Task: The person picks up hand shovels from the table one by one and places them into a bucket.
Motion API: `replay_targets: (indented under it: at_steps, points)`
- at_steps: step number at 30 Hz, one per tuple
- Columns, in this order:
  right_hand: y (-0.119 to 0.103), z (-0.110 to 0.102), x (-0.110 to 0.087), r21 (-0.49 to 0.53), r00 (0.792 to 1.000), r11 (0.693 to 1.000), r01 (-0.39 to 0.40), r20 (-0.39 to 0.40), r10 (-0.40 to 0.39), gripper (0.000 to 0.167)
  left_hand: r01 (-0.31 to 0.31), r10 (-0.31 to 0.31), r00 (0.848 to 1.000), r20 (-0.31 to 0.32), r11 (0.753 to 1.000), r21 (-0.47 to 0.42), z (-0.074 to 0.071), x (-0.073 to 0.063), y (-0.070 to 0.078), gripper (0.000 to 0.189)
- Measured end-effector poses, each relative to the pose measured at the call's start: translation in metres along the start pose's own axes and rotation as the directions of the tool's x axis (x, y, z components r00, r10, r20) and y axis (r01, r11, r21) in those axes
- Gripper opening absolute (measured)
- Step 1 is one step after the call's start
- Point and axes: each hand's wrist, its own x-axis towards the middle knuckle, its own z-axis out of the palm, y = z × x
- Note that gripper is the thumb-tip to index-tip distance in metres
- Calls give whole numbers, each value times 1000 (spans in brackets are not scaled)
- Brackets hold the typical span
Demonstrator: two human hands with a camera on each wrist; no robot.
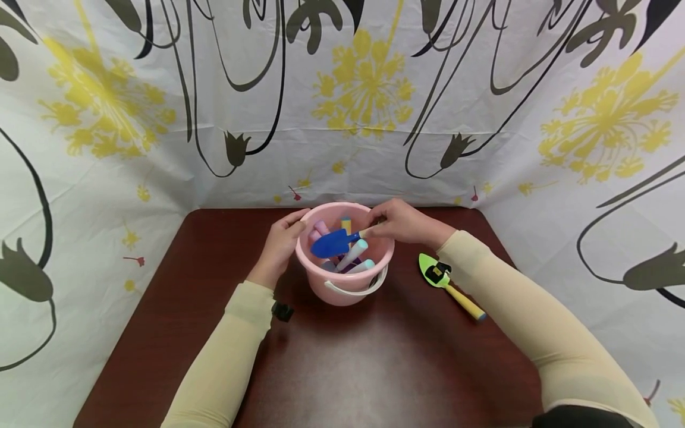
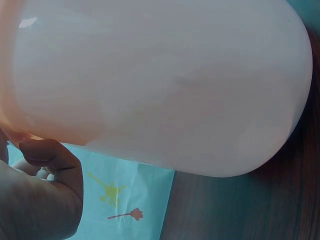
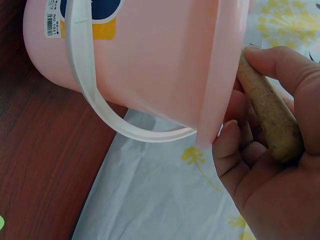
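Observation:
A pink bucket (image 1: 342, 291) with a white handle (image 1: 353, 291) stands on the table, with several pastel-handled tools (image 1: 353, 255) inside. My left hand (image 1: 282, 244) grips its rim at the left; in the left wrist view the thumb of that hand (image 2: 45, 185) lies along the bucket's side (image 2: 165, 90). Over the bucket's mouth, my right hand (image 1: 404, 223) holds a small trowel with a blue blade (image 1: 330, 244). Its wooden handle (image 3: 270, 112) lies between thumb and fingers in the right wrist view, close beside the rim (image 3: 220, 75).
To the right of the bucket lies a green-bladed trowel (image 1: 465, 302) with a yellow handle, partly covered by the black wrist camera (image 1: 437, 272). A patterned white cloth (image 1: 342, 166) surrounds the dark red table (image 1: 342, 368) at the back and sides.

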Motion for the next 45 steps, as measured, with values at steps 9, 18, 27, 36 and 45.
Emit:
replay_targets:
  at_steps: [9,18,27,36,45]
  points:
    - [-8,6,13,-61,999,997,48,29,-46,7,4,-4,1000,-2,1000,12,-1,1,-1,39]
    - [-18,15,23,-81,988,990,112,116,-102,6,-23,22,1000,12,1000,2,-2,0,-3,39]
    - [-20,21,32,-94,976,991,94,206,-73,4,-19,19,1000,14,1000,1,-2,0,-3,39]
    - [-14,26,41,-104,957,992,75,288,-42,4,-20,20,1000,24,1000,0,-2,0,-3,39]
    - [-15,30,45,-114,948,990,79,315,-40,4,-20,20,1000,19,1000,6,-2,-1,-1,39]
